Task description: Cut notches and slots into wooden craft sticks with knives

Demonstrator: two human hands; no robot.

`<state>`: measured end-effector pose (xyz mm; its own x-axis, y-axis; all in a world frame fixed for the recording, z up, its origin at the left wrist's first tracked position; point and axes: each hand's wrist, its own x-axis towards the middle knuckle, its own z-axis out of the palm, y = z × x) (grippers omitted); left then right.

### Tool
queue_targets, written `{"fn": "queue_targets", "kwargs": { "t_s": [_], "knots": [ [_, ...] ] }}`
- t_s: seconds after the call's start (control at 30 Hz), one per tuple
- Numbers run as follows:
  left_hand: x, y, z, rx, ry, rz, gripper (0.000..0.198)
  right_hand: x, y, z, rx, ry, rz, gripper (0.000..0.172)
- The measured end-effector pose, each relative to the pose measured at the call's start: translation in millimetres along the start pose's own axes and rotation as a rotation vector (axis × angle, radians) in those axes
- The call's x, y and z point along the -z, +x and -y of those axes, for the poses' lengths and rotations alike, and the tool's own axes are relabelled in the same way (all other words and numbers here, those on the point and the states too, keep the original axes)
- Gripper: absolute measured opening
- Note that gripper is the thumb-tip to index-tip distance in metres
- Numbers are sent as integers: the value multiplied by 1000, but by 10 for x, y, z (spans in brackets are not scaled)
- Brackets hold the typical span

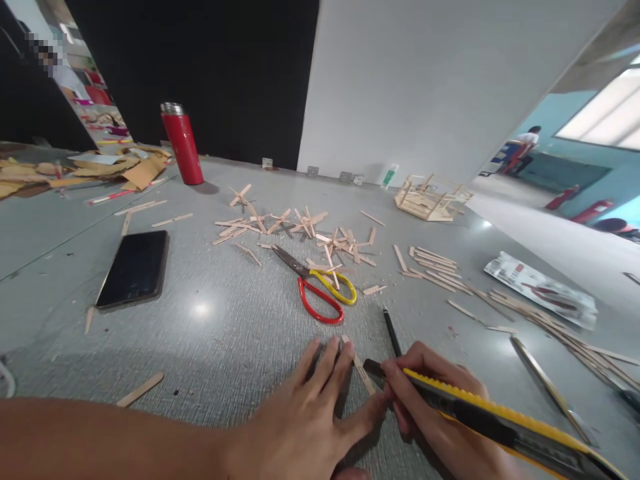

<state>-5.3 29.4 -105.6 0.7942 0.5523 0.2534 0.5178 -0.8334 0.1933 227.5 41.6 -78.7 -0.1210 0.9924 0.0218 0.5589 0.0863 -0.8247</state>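
Observation:
My left hand (pixel 315 407) lies on the grey table with fingers spread, its fingertips and thumb pressing on a short wooden craft stick (pixel 361 371). In my right hand (pixel 440 407) is a yellow and black utility knife (pixel 495 417), pinched near its front. The dark blade tip sits at the stick's right side; whether it touches the wood I cannot tell. A black pen (pixel 393 331) lies just beyond my right fingers. Farther off, scissors (pixel 315 285) with one red and one yellow handle lie with blades slightly apart.
Cut stick pieces (pixel 305 223) are scattered behind the scissors. A phone (pixel 135 269) and a red bottle (pixel 183 145) are on the left. At right are longer sticks (pixel 555 320), a white packet (pixel 543 287), a metal tool (pixel 550 387) and a wooden stick frame (pixel 427 200).

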Motion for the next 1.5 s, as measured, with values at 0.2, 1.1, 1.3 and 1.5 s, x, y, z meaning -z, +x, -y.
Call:
{"fn": "queue_targets", "kwargs": {
  "t_s": [0.2,1.1,1.3,1.5],
  "knots": [
    [117,3,-10,46,-146,71,74,-16,16,167,32,-74,-44,38],
    [215,40,-17,54,-231,149,68,56,14,207,-93,97,-190,25],
    [236,37,-10,55,-252,160,69,171,94,103,-55,482,-194,29],
    [242,51,12,41,-268,178,70,246,171,50,-137,459,-237,40]
  ]
}}
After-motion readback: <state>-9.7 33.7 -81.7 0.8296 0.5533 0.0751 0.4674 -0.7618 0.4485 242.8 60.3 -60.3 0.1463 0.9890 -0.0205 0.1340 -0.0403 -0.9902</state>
